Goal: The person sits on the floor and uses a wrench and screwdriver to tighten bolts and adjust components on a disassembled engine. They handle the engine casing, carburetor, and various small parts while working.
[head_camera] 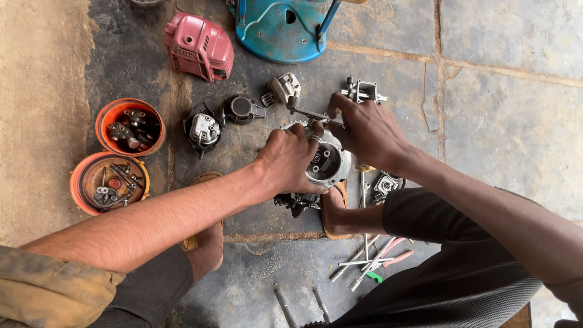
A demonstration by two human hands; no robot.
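Observation:
A grey metal engine block [330,163] with a round bore stands on the stone floor between my feet. My left hand [286,159] grips its left side and holds it steady. My right hand [366,129] is closed around a metal wrench [306,112], whose handle sticks out to the left above the block. A dark engine part [297,202] lies just under my left wrist.
Two orange bowls [101,118] [78,181] of small metal parts sit at the left. A pink engine cover [199,47], a blue metal base [280,30], a carburettor [363,92] and other engine pieces [203,129] [243,110] lie beyond. Loose tools [367,258] lie by my right leg.

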